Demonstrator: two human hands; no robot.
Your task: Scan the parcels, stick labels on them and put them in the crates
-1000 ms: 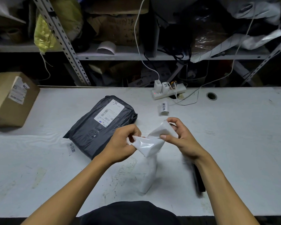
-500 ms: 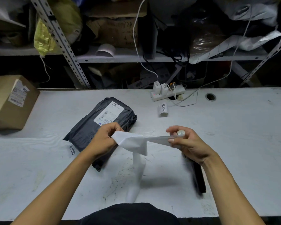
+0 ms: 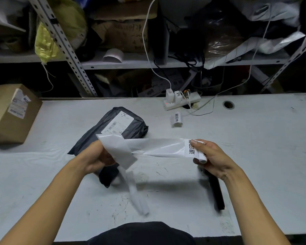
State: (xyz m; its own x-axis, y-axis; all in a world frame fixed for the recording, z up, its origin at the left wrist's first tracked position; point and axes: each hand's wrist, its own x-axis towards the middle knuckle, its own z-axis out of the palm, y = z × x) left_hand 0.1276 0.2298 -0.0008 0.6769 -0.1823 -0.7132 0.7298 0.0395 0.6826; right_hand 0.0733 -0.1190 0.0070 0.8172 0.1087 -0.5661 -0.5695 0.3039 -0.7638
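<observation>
A white label strip (image 3: 155, 147) is stretched between my hands above the table. My right hand (image 3: 210, 158) grips the small label roll (image 3: 200, 153), with a printed black-character label next to the thumb. My left hand (image 3: 97, 156) pinches the strip's free end, and a blurred tail of backing paper (image 3: 137, 195) hangs down from it. A dark grey poly-bag parcel (image 3: 113, 131) with a white barcode label lies on the table just behind and under my left hand. A brown cardboard box parcel (image 3: 11, 114) sits at the far left.
A second small label roll (image 3: 176, 119) stands behind the strip. A white power strip (image 3: 182, 100) with chargers and cables lies at the table's back edge. A black bar-shaped object (image 3: 215, 191) lies under my right forearm. Cluttered metal shelves (image 3: 131, 62) rise behind the white table (image 3: 263, 147).
My hands have moved apart, left hand leftward and right hand rightward, pulling the crumpled strip out long and flat. A printed label now shows at the roll.
</observation>
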